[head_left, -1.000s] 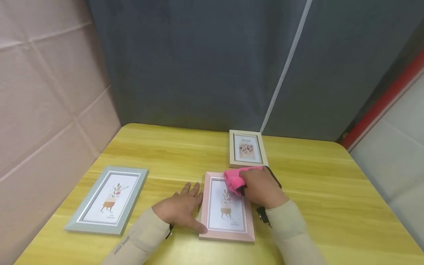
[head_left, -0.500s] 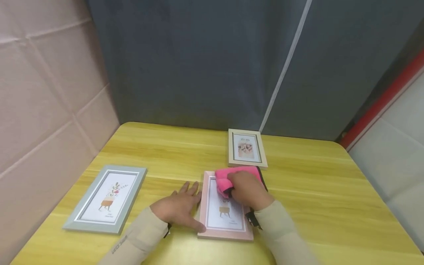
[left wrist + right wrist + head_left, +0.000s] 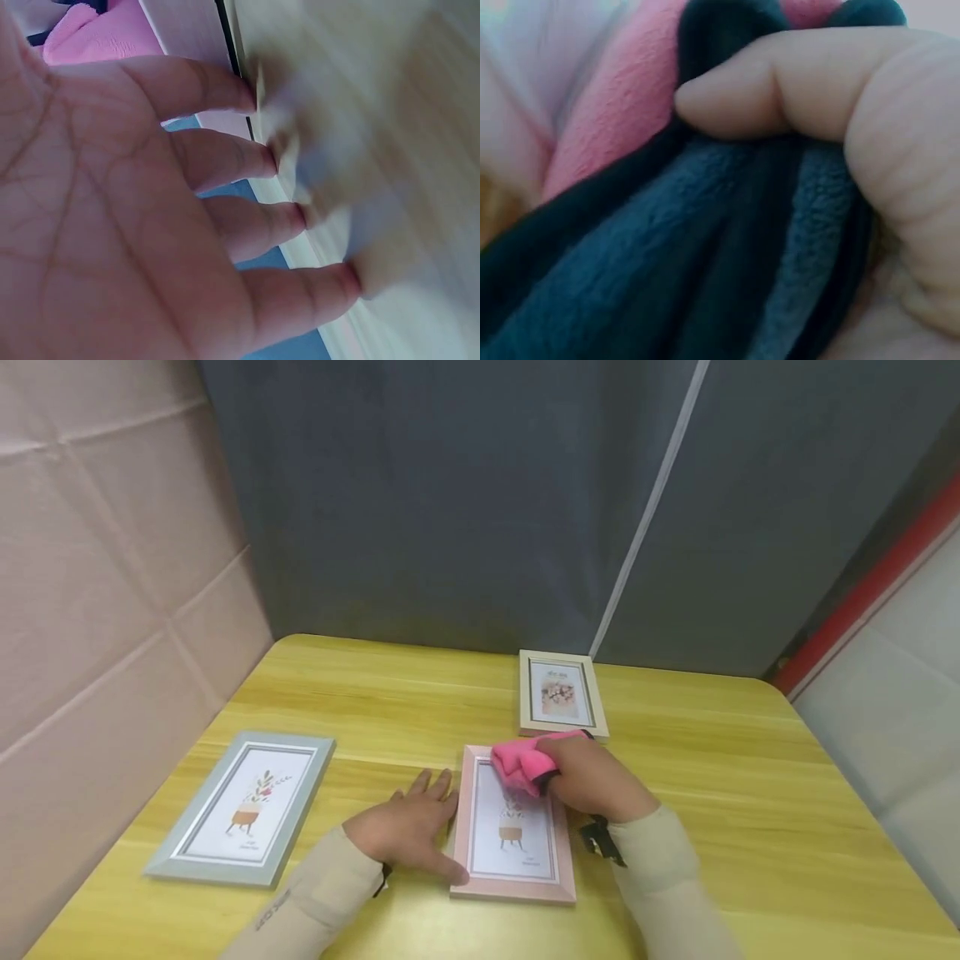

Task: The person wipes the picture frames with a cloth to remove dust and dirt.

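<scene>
A pink picture frame (image 3: 566, 847) lies flat on the table, its print showing a plant in a pot with legs. My right hand (image 3: 600, 779) grips a bunched pink cloth (image 3: 522, 763) with black edging against the frame's upper right part. In the right wrist view the thumb presses over folds of the cloth (image 3: 622, 217), whose other face is dark grey-blue. Fingers spread, my left hand (image 3: 408, 833) rests at the frame's left side, thumb at its lower left corner. The left wrist view shows the fingertips (image 3: 289, 217) touching the wood-grain tabletop.
A grey-blue picture frame (image 3: 217, 867) lies at the left of the yellow wood-grain table (image 3: 390, 693). Behind the pink frame is a cream picture frame (image 3: 527, 693), close to the cloth. A dark curtain (image 3: 420, 510) stands along the table's far edge.
My right hand with the cloth slid left across the top of the pink frame, then back to the right. The left hand and the frames stay in place.
</scene>
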`<state>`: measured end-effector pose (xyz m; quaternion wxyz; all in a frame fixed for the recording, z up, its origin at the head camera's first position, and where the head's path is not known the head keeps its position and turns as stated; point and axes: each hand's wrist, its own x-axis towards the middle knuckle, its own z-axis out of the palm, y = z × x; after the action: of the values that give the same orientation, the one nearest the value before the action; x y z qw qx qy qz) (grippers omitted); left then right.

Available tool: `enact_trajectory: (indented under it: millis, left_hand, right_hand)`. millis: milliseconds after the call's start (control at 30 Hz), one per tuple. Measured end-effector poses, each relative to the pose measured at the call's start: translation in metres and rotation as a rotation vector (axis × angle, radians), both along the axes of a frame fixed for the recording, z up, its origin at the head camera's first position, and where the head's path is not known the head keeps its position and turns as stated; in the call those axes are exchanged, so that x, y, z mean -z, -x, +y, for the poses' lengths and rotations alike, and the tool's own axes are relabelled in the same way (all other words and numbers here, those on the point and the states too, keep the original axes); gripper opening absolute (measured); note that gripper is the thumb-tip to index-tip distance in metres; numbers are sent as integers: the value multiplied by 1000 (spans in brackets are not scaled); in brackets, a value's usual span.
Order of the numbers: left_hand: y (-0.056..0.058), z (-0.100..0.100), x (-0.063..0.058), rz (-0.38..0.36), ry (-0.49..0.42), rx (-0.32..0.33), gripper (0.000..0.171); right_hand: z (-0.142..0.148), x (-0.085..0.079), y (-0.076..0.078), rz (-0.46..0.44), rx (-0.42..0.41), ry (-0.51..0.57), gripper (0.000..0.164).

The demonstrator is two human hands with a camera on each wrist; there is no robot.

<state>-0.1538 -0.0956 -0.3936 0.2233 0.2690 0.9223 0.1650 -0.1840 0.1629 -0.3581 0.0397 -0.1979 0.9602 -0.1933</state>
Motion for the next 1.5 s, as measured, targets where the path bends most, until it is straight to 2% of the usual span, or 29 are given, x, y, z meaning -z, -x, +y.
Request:
enact_trajectory:
  millis: [100,233,367,467,633,733,867,1067,1167,1367,1500]
  left_hand:
    - [0,1,0,-3,7,-2,114]
    - [1,0,-1,-5,12,2,114]
    - [1,-1,0,1,9,8,113]
    - [1,0,0,3,5,12,112]
    - [1,-1,0,0,6,16,112]
    - [2,-1,0,2,11,21,113]
    - [2,0,1,9,20,23,114]
    - [1,2,0,15,36,18,115]
    - [1,2,0,13,36,21,115]
    - [0,3,-1,2,20,5,116]
    - [-1,2,-2,0,16,4,115]
  right_hand:
    - [10,-1,1,23,47,-96,21]
    - [3,7,3,1,104,-224,18]
    - [-16,13,0,10,107,-255,15]
    - [-27,15,-3,25,67,-227,16]
    - [-36,24,-2,72,-50,-136,24]
    - [-38,27,-2,88,-79,-97,26]
    - [-34,22,-3,53,-38,-102,26]
    - [-13,6,-4,-19,125,-193,19]
    - [-4,7,-1,-51,178,-232,15]
    - [-12,16,4,-59,172,-219,14]
    - [-27,20,0,-11,101,-200,15]
